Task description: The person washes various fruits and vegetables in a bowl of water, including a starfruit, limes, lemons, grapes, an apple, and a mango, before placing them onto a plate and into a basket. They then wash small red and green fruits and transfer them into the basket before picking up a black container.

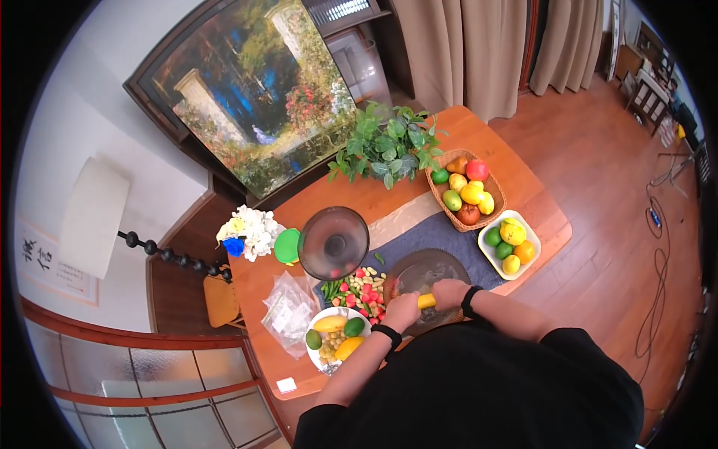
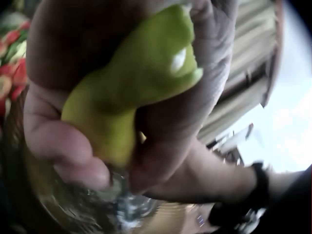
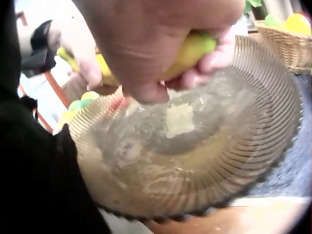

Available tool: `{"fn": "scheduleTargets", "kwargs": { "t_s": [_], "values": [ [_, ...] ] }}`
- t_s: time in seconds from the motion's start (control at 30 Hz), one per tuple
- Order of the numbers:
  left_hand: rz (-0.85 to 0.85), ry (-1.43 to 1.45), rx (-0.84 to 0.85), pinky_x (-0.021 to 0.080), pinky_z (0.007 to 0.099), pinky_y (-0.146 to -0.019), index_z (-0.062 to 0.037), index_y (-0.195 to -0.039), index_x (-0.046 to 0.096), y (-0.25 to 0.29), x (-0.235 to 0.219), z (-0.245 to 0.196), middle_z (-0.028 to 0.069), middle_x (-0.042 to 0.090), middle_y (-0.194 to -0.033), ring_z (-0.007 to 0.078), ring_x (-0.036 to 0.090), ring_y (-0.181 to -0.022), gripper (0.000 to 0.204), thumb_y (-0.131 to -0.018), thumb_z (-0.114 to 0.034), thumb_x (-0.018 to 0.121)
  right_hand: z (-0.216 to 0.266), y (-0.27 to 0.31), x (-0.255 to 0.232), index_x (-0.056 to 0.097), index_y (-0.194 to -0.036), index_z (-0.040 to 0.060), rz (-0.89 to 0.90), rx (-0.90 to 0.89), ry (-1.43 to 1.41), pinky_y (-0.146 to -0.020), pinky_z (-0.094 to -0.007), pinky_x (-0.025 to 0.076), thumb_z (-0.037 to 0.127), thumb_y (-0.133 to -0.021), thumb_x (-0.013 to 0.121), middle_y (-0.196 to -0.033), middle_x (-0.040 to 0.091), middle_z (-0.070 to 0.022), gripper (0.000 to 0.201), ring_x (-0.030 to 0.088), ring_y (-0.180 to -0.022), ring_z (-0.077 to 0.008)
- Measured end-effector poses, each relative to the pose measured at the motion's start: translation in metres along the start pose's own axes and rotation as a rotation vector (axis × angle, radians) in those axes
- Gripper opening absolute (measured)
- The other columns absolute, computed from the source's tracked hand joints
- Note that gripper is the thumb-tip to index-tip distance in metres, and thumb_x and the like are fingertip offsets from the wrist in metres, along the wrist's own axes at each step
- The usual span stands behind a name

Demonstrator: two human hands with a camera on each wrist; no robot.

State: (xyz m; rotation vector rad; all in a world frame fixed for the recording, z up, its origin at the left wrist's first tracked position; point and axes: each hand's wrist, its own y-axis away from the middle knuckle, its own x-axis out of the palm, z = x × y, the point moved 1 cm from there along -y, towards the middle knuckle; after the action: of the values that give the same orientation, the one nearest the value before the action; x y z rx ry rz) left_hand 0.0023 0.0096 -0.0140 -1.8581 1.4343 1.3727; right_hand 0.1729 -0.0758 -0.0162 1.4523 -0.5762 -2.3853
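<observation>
Both hands hold a long yellow-green object, perhaps a banana (image 1: 426,301) (image 2: 122,90) (image 3: 187,56), above a ribbed glass bowl (image 1: 441,262) (image 3: 258,112). The left hand (image 1: 402,312) (image 2: 170,129) (image 3: 83,53) has its fingers curled round one end, where the green tip looks uneven. Curled round the other part is the right hand (image 1: 451,294) (image 3: 146,44); yellow shows between the two hands. Clear, shiny material, apparently water, lies in the bowl, with a pale square patch (image 3: 179,119) visible in the right wrist view.
Left of the bowl lie mixed red, green and pale pieces (image 1: 366,292), a fruit plate (image 1: 313,359) and a plastic bag (image 1: 288,314). Behind stand a dark glass bowl (image 1: 333,239) and a plant (image 1: 389,142). A fruit basket (image 1: 499,196) and white fruit tray (image 1: 532,267) are at the right.
</observation>
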Motion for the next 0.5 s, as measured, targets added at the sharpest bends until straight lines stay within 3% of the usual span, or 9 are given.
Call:
{"fn": "scheduleTargets", "kwargs": {
  "t_s": [0.03,0.1,0.23,0.3,0.33,0.37,0.43,0.47,0.5],
  "values": [
    [-0.099,-0.093,-0.008,0.056,0.0414,-0.06,-0.0028,-0.096,0.061,0.002,0.001,-0.003,0.0159,0.068,-0.083,0.03,0.072,-0.077,0.015,-0.083,-0.011,0.06,-0.004,-0.003,-0.004,0.072,-0.085,0.0032,-0.001,0.0,-0.003,-0.07,-0.0386,0.057,0.024,-0.071,0.071,-0.083,0.073,-0.0171,0.025,0.073,-0.081,-0.0273],
    [-0.153,-0.167,-0.038,0.057,0.0421,-0.062,-0.0038,-0.096,0.062,0.005,0.003,-0.008,0.0162,0.068,-0.084,0.0303,0.071,-0.075,0.014,-0.084,-0.011,0.059,-0.01,-0.009,-0.012,0.072,-0.083,0.0012,0.282,0.032,-0.266,-0.068,-0.0419,0.056,0.025,-0.068,0.073,-0.081,0.072,-0.0181,0.028,0.072,-0.077,-0.0298],
    [-0.222,-0.253,-0.155,0.057,0.0424,-0.061,-0.0049,-0.096,0.062,0.013,0.004,-0.01,0.0169,0.068,-0.084,0.0313,0.069,-0.069,0.014,-0.084,-0.012,0.059,-0.011,-0.009,-0.02,0.072,-0.081,0.0014,0.43,0.119,-0.434,-0.068,-0.0426,0.055,0.025,-0.067,0.071,-0.08,0.071,-0.0184,0.027,0.071,-0.074,-0.0305],
    [-0.152,-0.151,-0.184,0.055,0.0392,-0.055,-0.0051,-0.094,0.061,0.016,0.006,-0.002,0.0144,0.067,-0.082,0.0275,0.068,-0.065,0.012,-0.085,-0.013,0.062,-0.004,-0.006,-0.022,0.072,-0.082,0.0034,0.041,-0.165,-0.26,-0.067,-0.0424,0.056,0.022,-0.067,0.073,-0.077,0.071,-0.0174,0.025,0.071,-0.072,-0.0304],
    [-0.085,-0.045,-0.211,0.052,0.0361,-0.049,-0.0054,-0.093,0.06,0.016,0.007,0.004,0.0118,0.067,-0.08,0.0237,0.067,-0.061,0.012,-0.086,-0.014,0.064,-0.002,-0.003,-0.02,0.072,-0.082,0.0034,0.041,-0.166,-0.26,-0.067,-0.0424,0.056,0.022,-0.067,0.073,-0.077,0.071,-0.0174,0.025,0.071,-0.072,-0.0304],
    [-0.085,-0.046,-0.213,0.052,0.0361,-0.049,-0.0054,-0.093,0.06,0.015,0.007,0.011,0.0118,0.067,-0.08,0.0237,0.067,-0.061,0.012,-0.086,-0.014,0.064,0.0,0.0,-0.019,0.071,-0.086,0.0045,-0.069,-0.176,-0.141,-0.068,-0.043,0.056,0.021,-0.069,0.073,-0.078,0.071,-0.0167,0.023,0.071,-0.073,-0.031],
    [0.377,0.975,-0.394,0.046,0.0296,-0.048,-0.0079,-0.097,0.059,0.014,-0.004,0.02,0.005,0.064,-0.077,0.0166,0.062,-0.057,0.018,-0.088,-0.019,0.068,0.0,0.002,-0.011,0.07,-0.089,0.0055,-0.177,-0.191,-0.021,-0.068,-0.0437,0.056,0.019,-0.071,0.072,-0.079,0.071,-0.0159,0.022,0.07,-0.074,-0.0317],
    [0.432,1.175,-0.488,0.041,0.0232,-0.051,-0.0103,-0.105,0.056,0.018,-0.014,0.018,-0.0002,0.059,-0.075,0.0102,0.056,-0.06,0.021,-0.091,-0.019,0.068,-0.004,0.002,-0.008,0.068,-0.091,0.0067,-0.279,-0.213,-0.007,-0.069,-0.0443,0.056,0.019,-0.073,0.071,-0.079,0.07,-0.0149,0.022,0.07,-0.076,-0.0323],
    [0.429,1.173,-0.49,0.041,0.0232,-0.051,-0.0103,-0.105,0.056,0.02,-0.015,0.022,-0.0002,0.059,-0.075,0.0102,0.056,-0.06,0.021,-0.091,-0.019,0.068,-0.003,0.003,-0.009,0.066,-0.093,0.008,-0.381,-0.233,0.007,-0.07,-0.0449,0.056,0.019,-0.075,0.07,-0.078,0.069,-0.0139,0.021,0.07,-0.078,-0.033]
  ]
}}
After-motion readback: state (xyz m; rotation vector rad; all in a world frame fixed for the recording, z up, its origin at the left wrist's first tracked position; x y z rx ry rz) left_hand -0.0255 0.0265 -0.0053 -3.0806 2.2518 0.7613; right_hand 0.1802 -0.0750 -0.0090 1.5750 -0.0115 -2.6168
